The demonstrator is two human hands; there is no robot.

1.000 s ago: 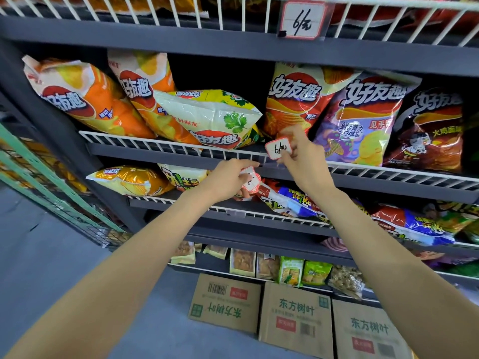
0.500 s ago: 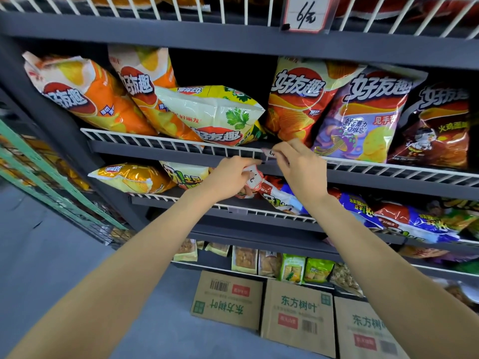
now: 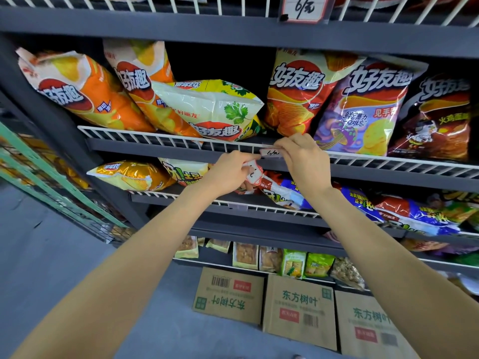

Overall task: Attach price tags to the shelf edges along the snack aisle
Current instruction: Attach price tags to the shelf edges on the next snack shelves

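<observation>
My right hand [image 3: 302,161] pinches a small white price tag with a red border [image 3: 269,152] against the white wire rail of the middle shelf edge [image 3: 166,139]. The tag lies nearly flat along the rail, its writing facing up. Just below and left, my left hand [image 3: 230,172] holds a few more red-bordered tags [image 3: 252,173], with its fingertips close to the tag on the rail. Another handwritten tag [image 3: 304,7] hangs on the rail of the shelf above.
Orange, yellow, red and purple chip bags [image 3: 212,110] stand behind the rail. Lower shelves hold more snack bags [image 3: 134,174]. Three cardboard boxes [image 3: 298,309] sit on the grey floor under the rack. A green wire frame [image 3: 51,185] stands to the left.
My right hand carried its tag from in front of the chip bags down onto the wire rail and turned it flat. My left hand rose a little toward the rail with its tags.
</observation>
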